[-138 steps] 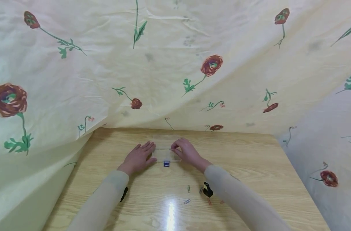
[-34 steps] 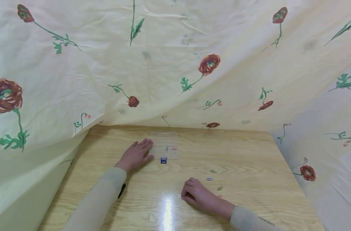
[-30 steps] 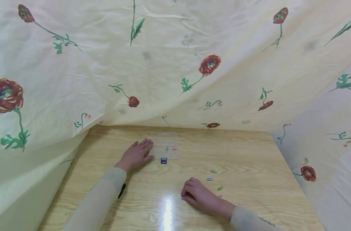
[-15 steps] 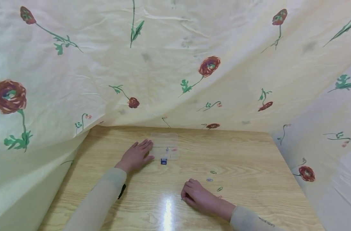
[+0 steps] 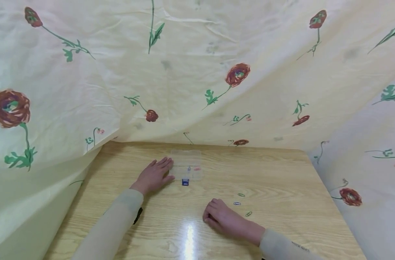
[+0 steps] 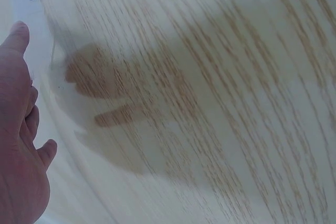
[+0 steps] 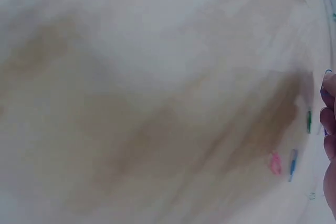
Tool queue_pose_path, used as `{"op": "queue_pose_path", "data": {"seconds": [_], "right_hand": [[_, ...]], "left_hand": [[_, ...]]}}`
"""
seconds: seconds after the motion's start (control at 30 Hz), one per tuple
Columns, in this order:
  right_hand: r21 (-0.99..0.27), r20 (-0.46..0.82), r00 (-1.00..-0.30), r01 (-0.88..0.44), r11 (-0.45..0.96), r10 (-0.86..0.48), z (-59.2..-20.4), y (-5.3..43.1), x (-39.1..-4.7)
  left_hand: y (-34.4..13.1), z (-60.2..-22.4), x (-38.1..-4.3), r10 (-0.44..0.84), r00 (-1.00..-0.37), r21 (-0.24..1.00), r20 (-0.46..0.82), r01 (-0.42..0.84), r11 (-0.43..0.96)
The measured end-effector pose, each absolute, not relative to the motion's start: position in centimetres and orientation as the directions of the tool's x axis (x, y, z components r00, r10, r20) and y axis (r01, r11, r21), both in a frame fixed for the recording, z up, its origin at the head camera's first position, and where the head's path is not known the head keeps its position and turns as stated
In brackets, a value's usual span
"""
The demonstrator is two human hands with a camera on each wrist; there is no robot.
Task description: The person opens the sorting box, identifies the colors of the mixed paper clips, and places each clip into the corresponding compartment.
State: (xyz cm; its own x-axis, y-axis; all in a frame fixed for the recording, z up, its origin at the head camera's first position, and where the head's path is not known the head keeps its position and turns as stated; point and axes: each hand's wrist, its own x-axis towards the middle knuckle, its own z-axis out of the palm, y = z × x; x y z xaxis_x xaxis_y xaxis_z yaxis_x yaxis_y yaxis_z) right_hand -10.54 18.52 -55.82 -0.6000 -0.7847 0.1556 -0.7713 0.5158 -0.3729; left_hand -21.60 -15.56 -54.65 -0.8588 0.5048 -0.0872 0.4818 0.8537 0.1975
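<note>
A clear plastic box point(image 5: 186, 157) with its lid laid back and a blue latch point(image 5: 185, 182) sits near the far side of the table. Inside are a blue paper clip point(image 5: 189, 169) and a red one point(image 5: 197, 168). My left hand point(image 5: 154, 176) lies flat, fingers spread, against the box's left side. Over the table, front right of the box, my right hand point(image 5: 221, 216) has curled fingers. In the right wrist view, thumb and finger pinch a blue paper clip point(image 7: 322, 92), mostly covered by the fingertips.
Loose paper clips lie right of my right hand: a green one point(image 5: 241, 195), a blue one point(image 5: 237, 203) and another green one point(image 5: 248, 213). The right wrist view shows a pink clip point(image 7: 275, 162) too. Flowered cloth point(image 5: 184, 72) hangs behind the table.
From the box, my right hand has come back toward the front right, among the clips, and taken hold of one. It has since shifted slightly. The left hand stays by the box.
</note>
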Motion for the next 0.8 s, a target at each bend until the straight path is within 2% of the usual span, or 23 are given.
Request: {"op": "queue_pose_path", "data": {"seconds": [0.23,0.47,0.8], "right_hand": [[-0.353,0.239,-0.628,-0.767,0.536,-0.741,-53.7,17.1,-14.2],[-0.391,0.295,-0.668,-0.737,0.552,-0.683,-52.0,14.9,-18.9],[-0.390,0.277,-0.709,-0.700,0.598,-0.649,-52.2,12.0,-24.2]], "left_hand": [[-15.7,-54.6,-21.5,0.504,-0.859,0.207,-0.085,0.480,0.852],[-15.7,-54.5,-21.4,0.510,-0.857,0.225,-0.079,0.483,0.846],[-15.9,-54.6,-21.3,0.517,-0.853,0.235,-0.071,0.490,0.840]]}}
